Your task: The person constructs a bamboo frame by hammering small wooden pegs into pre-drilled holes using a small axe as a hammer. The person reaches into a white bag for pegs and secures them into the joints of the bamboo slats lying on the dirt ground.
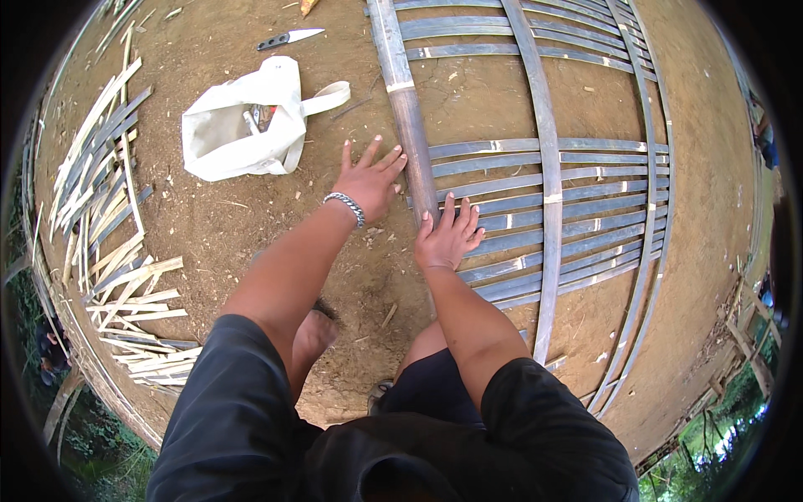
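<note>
"Judging by the bamboo lattice (552,243), how far along is it?"

"Partway, I'd say. A thick pole (410,117) runs along its left side; slats (510,221) cross in two bands, with a gap between. What's left, I can't tell."

"And the hands?"

"Both open, fingers spread, gripping nothing: left hand (368,182) at the pole's left edge, right hand (447,241) over its right edge and nearby slats."

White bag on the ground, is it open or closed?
Open: the white bag has a gaping mouth, with a few small items showing inside.
</note>
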`<move>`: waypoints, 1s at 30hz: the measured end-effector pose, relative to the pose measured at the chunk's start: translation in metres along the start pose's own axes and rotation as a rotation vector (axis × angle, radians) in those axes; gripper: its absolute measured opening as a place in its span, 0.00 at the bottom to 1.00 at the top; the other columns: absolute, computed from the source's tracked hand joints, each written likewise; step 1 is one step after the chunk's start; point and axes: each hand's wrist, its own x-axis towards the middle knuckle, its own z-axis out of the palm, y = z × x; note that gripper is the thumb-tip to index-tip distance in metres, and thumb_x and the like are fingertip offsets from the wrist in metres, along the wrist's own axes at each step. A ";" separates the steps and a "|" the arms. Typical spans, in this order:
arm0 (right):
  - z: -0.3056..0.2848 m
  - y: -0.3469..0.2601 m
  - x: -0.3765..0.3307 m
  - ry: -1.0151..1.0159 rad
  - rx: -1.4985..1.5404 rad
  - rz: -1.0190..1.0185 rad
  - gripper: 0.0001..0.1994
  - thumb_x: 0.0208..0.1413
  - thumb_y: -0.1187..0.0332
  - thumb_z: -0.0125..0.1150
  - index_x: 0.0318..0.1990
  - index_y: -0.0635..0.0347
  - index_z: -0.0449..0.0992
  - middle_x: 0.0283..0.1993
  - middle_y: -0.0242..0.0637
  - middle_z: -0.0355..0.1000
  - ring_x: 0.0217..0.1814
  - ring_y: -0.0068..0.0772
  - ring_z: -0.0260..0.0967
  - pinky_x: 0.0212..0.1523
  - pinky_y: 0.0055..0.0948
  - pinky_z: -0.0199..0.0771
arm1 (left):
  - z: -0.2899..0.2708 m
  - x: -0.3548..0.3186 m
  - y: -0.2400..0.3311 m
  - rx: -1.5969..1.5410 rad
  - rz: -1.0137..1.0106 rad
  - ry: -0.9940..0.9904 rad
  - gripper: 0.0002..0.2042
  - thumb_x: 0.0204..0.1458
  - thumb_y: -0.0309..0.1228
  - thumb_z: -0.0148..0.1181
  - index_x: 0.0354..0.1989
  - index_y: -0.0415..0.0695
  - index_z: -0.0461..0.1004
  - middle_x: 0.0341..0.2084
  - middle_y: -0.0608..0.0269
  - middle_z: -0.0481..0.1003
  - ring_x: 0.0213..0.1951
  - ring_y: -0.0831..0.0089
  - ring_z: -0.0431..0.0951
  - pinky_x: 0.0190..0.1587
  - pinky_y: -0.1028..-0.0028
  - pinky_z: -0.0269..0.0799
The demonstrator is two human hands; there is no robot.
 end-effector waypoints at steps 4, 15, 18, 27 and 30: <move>0.001 0.001 0.001 0.006 0.007 0.009 0.31 0.63 0.48 0.51 0.71 0.45 0.61 0.76 0.43 0.49 0.81 0.52 0.35 0.72 0.68 0.28 | 0.008 -0.011 0.022 -0.207 -0.110 0.115 0.27 0.65 0.42 0.48 0.71 0.49 0.60 0.74 0.65 0.56 0.76 0.59 0.45 0.74 0.41 0.32; -0.001 0.006 -0.002 -0.037 0.077 0.032 0.31 0.63 0.48 0.52 0.72 0.45 0.59 0.77 0.42 0.48 0.82 0.49 0.33 0.74 0.66 0.26 | 0.097 -0.148 0.063 -0.598 -0.151 0.180 0.21 0.59 0.39 0.60 0.58 0.42 0.74 0.58 0.47 0.73 0.62 0.50 0.70 0.65 0.57 0.63; -0.009 0.011 0.002 -0.078 0.178 0.035 0.32 0.63 0.50 0.54 0.73 0.45 0.58 0.78 0.42 0.47 0.82 0.49 0.32 0.74 0.67 0.22 | 0.093 -0.175 0.066 -0.653 -0.121 0.027 0.21 0.59 0.39 0.61 0.57 0.41 0.75 0.53 0.43 0.76 0.55 0.48 0.76 0.60 0.60 0.70; -0.087 0.205 -0.079 0.168 0.414 0.231 0.31 0.59 0.64 0.63 0.68 0.61 0.62 0.69 0.58 0.58 0.73 0.60 0.53 0.72 0.49 0.53 | 0.093 -0.158 0.040 -0.566 -0.219 0.008 0.21 0.61 0.42 0.58 0.55 0.40 0.77 0.50 0.42 0.78 0.47 0.49 0.80 0.55 0.61 0.74; -0.099 0.276 -0.157 0.110 0.133 0.789 0.33 0.58 0.60 0.63 0.68 0.63 0.61 0.68 0.57 0.59 0.72 0.60 0.53 0.72 0.49 0.54 | 0.096 -0.146 0.025 -0.585 -0.239 0.070 0.17 0.62 0.40 0.58 0.50 0.39 0.79 0.43 0.43 0.80 0.43 0.51 0.82 0.50 0.62 0.75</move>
